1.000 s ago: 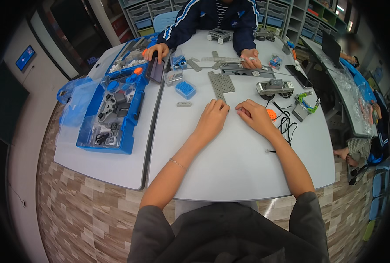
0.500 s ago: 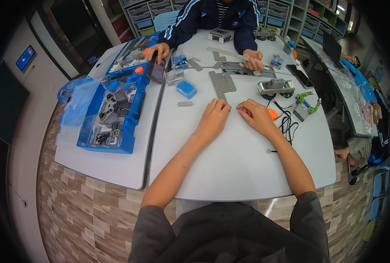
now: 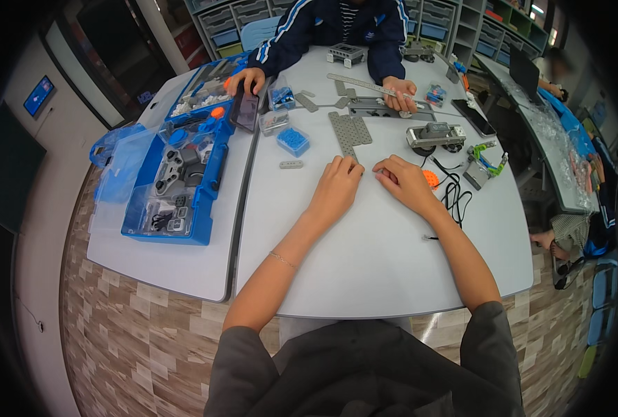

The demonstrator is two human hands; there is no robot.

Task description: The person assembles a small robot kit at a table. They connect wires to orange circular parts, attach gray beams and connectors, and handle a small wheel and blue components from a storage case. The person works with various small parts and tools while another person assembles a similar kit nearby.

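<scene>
My left hand (image 3: 336, 184) rests on the white table, its fingers curled together at the near end of a grey perforated plate (image 3: 351, 131). A tiny dark spot shows by its fingertips, too small to name. A short gap separates it from my right hand (image 3: 405, 182), also closed, thumb against the fingers. Whatever is in either hand, if anything, is hidden. Beside my right hand lie an orange round part (image 3: 430, 179) and black cables (image 3: 455, 198). Beyond it stands a grey wheeled assembly (image 3: 435, 136). A small grey beam (image 3: 291, 165) lies left of my left hand.
Across the table a person's hand (image 3: 400, 96) holds a long grey strip; the other touches a phone (image 3: 244, 112). At left stands a blue case (image 3: 201, 226) with a controller and parts. A box of blue pieces (image 3: 293, 141), another phone (image 3: 473, 118) and a green-and-grey assembly (image 3: 482, 167) lie around.
The whole view has shifted very slightly. My hands hold the same pose and place, and nothing on the table has visibly moved.
</scene>
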